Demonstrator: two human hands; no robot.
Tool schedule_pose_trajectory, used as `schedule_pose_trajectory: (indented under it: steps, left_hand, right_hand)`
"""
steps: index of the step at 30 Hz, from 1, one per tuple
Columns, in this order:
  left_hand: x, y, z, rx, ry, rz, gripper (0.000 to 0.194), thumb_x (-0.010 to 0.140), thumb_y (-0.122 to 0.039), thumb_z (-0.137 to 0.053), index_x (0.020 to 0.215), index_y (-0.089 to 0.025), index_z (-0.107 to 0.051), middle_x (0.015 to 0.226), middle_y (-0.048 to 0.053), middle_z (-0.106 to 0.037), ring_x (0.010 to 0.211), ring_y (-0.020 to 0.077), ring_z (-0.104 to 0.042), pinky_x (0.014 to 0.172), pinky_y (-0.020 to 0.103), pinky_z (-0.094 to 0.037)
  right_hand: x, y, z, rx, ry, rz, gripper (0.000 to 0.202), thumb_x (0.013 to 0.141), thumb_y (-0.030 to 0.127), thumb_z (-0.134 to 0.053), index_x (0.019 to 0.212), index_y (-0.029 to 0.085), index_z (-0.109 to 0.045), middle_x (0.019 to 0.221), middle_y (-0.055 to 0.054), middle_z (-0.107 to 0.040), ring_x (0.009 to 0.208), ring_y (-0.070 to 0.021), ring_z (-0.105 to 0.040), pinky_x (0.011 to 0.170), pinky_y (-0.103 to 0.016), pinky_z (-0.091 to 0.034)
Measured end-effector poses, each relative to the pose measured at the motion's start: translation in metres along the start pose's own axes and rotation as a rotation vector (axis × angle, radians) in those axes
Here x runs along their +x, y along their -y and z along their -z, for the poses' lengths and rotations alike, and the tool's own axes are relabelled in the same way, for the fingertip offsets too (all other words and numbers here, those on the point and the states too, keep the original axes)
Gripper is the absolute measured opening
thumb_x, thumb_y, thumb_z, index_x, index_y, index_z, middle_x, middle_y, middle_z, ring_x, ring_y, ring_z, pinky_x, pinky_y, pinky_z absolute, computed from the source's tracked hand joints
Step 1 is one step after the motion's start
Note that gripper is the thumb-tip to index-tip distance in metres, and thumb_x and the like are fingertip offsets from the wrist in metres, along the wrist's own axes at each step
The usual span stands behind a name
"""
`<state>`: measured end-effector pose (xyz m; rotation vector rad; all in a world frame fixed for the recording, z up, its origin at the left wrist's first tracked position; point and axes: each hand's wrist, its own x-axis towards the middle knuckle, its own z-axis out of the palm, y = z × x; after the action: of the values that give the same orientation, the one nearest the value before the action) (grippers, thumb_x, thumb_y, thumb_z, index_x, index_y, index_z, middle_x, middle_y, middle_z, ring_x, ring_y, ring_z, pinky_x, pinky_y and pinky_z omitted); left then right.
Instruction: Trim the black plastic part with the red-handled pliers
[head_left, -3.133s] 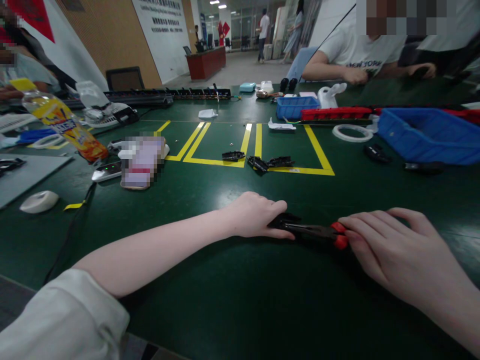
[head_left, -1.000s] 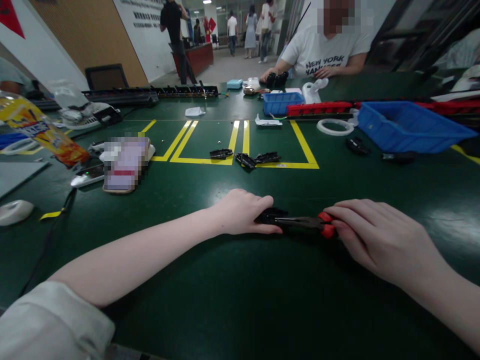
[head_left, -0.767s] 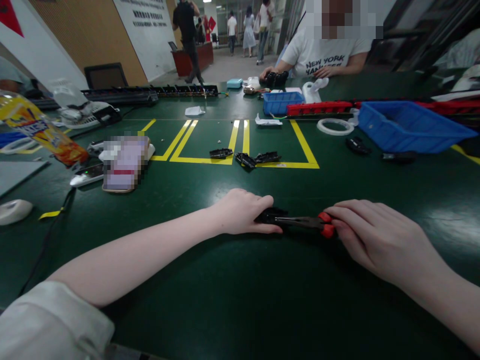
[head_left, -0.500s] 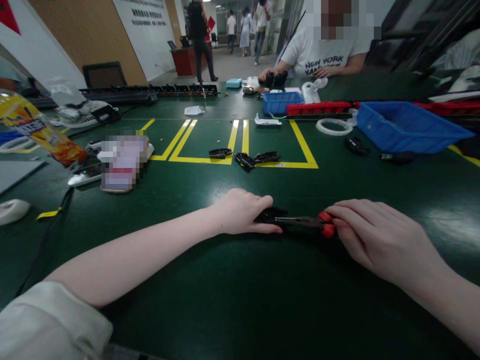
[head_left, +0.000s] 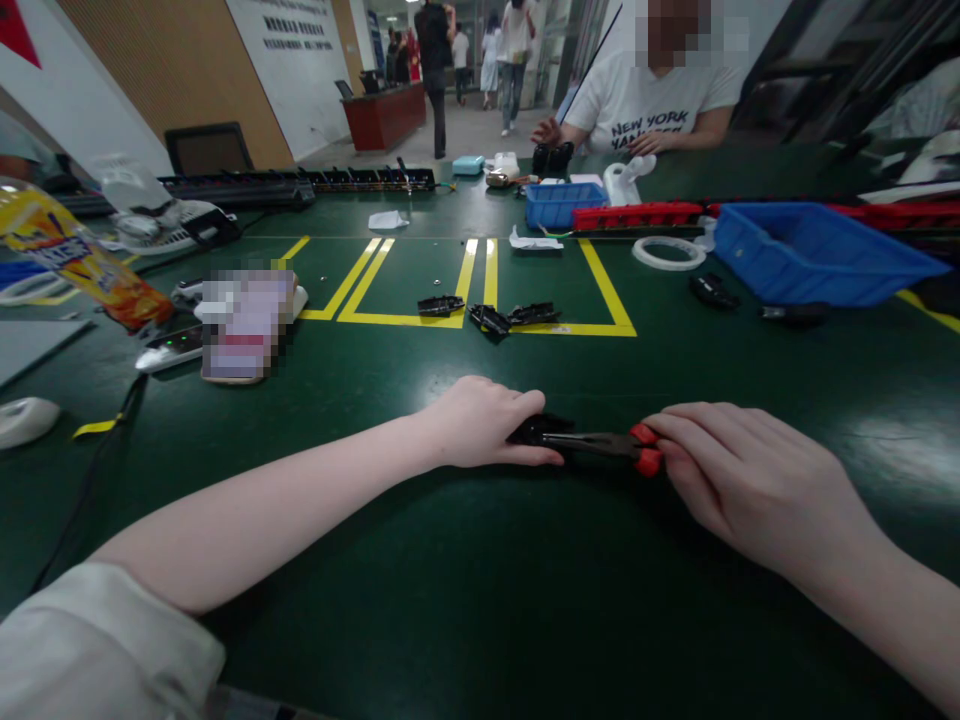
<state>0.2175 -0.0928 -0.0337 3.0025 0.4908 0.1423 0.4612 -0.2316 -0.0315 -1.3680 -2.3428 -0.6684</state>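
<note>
My left hand (head_left: 495,425) is closed around a small black part (head_left: 534,430) just above the green table (head_left: 420,580). From the right, my right hand (head_left: 739,465) grips the red handles of a pair of pliers (head_left: 600,443). The long metal jaws point left and reach the black part at my left fingertips; whether they clamp it is hard to make out. Farther back, several similar black pieces (head_left: 490,320) lie by the yellow tape lines.
A phone (head_left: 251,325) and an orange-yellow bottle (head_left: 82,260) are at the left. Blue bins (head_left: 817,250), a white tape roll (head_left: 667,253) and red strips (head_left: 637,216) sit at the back right. A person in a white T-shirt (head_left: 645,105) is across the table.
My right hand and the pliers have shifted slightly left, toward the black part. My left hand stays in place. The person across has raised a hand, and people in the background have moved.
</note>
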Motion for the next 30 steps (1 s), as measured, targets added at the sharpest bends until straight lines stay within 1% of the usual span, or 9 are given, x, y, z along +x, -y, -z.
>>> schedule_pose_trajectory:
  steps: [3,5,7,9,12,15,19,27,30]
  left_hand:
    - [0.0,0.0,0.0,-0.005,0.004,0.001,0.05,0.096,-0.067,-0.05,0.096,-0.018,-0.058,0.074,0.002,-0.066,0.059,0.0165,-0.061,0.051,0.025,-0.029]
    - [-0.001,0.0,-0.001,-0.002,0.003,0.002,0.05,0.096,-0.068,-0.049,0.096,-0.018,-0.058,0.074,0.002,-0.066,0.059,0.0164,-0.061,0.051,0.025,-0.029]
    - [-0.001,0.0,-0.001,-0.002,-0.002,-0.001,0.049,0.095,-0.067,-0.05,0.096,-0.018,-0.058,0.074,0.002,-0.066,0.059,0.0166,-0.061,0.051,0.025,-0.029]
    - [-0.001,0.0,-0.001,-0.01,-0.004,-0.006,0.049,0.095,-0.067,-0.051,0.097,-0.018,-0.058,0.075,0.002,-0.066,0.059,0.0167,-0.061,0.051,0.025,-0.029]
    - [0.0,-0.001,0.0,-0.01,0.003,-0.005,0.049,0.095,-0.067,-0.051,0.097,-0.018,-0.058,0.075,0.002,-0.067,0.06,0.0174,-0.061,0.051,0.025,-0.03]
    - [0.0,-0.001,0.0,0.002,0.005,-0.001,0.05,0.095,-0.068,-0.051,0.097,-0.018,-0.058,0.075,0.002,-0.067,0.06,0.0173,-0.061,0.052,0.025,-0.03]
    - [-0.001,-0.002,0.0,0.002,-0.006,-0.005,0.05,0.095,-0.068,-0.05,0.096,-0.018,-0.058,0.074,0.002,-0.066,0.059,0.0168,-0.06,0.051,0.025,-0.03]
    - [-0.001,-0.001,0.0,-0.02,-0.019,-0.017,0.049,0.095,-0.067,-0.053,0.095,-0.018,-0.059,0.073,0.002,-0.066,0.058,0.0168,-0.058,0.051,0.025,-0.028]
    - [-0.001,-0.001,0.0,-0.023,-0.015,-0.019,0.049,0.095,-0.067,-0.052,0.096,-0.018,-0.059,0.073,0.001,-0.066,0.057,0.016,-0.058,0.051,0.025,-0.028]
  right_hand:
    - [0.0,-0.001,0.002,0.04,0.018,-0.028,0.022,0.097,0.024,-0.048,0.101,0.018,-0.069,0.093,-0.013,-0.071,0.076,-0.026,-0.066,0.063,-0.04,-0.05]
    - [-0.001,-0.004,0.003,0.07,0.023,-0.026,0.024,0.097,0.032,-0.049,0.103,0.019,-0.069,0.093,-0.012,-0.071,0.075,-0.0254,-0.065,0.061,-0.039,-0.049]
    - [-0.003,-0.006,0.003,0.096,0.01,-0.009,0.032,0.097,0.042,-0.049,0.106,0.019,-0.068,0.094,-0.013,-0.071,0.075,-0.027,-0.066,0.061,-0.04,-0.049]
    - [-0.006,-0.008,0.003,0.111,-0.007,-0.001,0.038,0.097,0.048,-0.048,0.11,0.018,-0.068,0.097,-0.015,-0.071,0.078,-0.0296,-0.067,0.061,-0.041,-0.049]
    - [-0.008,-0.01,0.002,0.121,-0.009,-0.028,0.034,0.099,0.042,-0.044,0.112,0.021,-0.067,0.098,-0.013,-0.072,0.08,-0.0299,-0.068,0.061,-0.042,-0.049]
    - [-0.008,-0.01,0.002,0.123,0.005,-0.063,0.026,0.099,0.034,-0.044,0.11,0.024,-0.066,0.096,-0.011,-0.072,0.077,-0.0283,-0.068,0.061,-0.042,-0.05]
    - [-0.006,-0.01,0.005,0.083,-0.02,-0.025,0.023,0.097,0.025,-0.045,0.112,0.02,-0.061,0.095,-0.014,-0.072,0.075,-0.0292,-0.068,0.058,-0.042,-0.05]
    - [-0.007,-0.011,0.006,0.084,-0.011,0.031,0.03,0.099,0.032,-0.042,0.119,0.018,-0.058,0.097,-0.018,-0.07,0.078,-0.0324,-0.068,0.059,-0.044,-0.051]
    - [-0.01,-0.012,0.002,0.117,-0.018,0.02,0.033,0.098,0.034,-0.042,0.121,0.019,-0.06,0.099,-0.016,-0.071,0.079,-0.0322,-0.068,0.061,-0.044,-0.051]
